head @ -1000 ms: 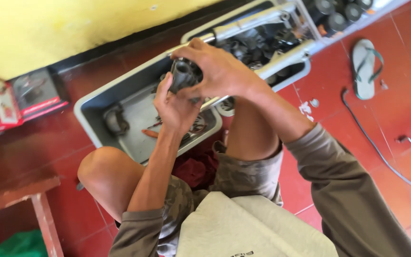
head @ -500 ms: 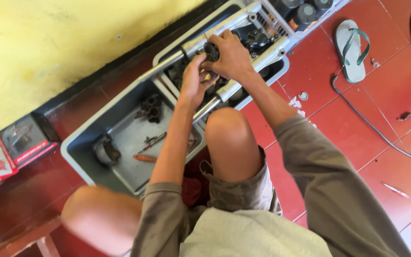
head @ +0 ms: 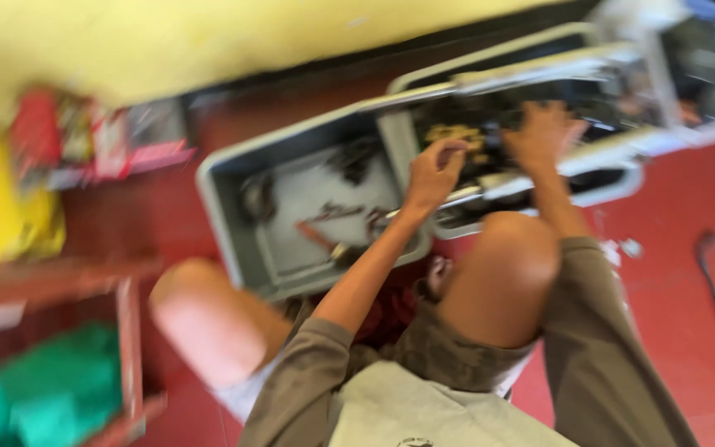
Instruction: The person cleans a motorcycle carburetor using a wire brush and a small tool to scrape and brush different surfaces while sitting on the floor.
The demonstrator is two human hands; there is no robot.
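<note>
Two hands, the left hand [head: 434, 170] and the right hand [head: 544, 132], are reaching into the grey tray [head: 490, 124] at upper right of the frame, finger positions too blurred to tell.

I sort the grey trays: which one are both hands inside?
The right-hand grey tray, crowded with dark parts. Left hand and right hand reach into it; the left tray looks sparser.

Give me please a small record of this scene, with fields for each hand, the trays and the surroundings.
left hand: left hand, fingers curled, over the dark small parts in the second grey plastic tray
right hand: right hand, reaching into the same tray; picture too blurred to tell any grip
near tray: grey rectangular plastic tray with a few tools inside
floor: red tiled floor
wall: yellow wall
</note>
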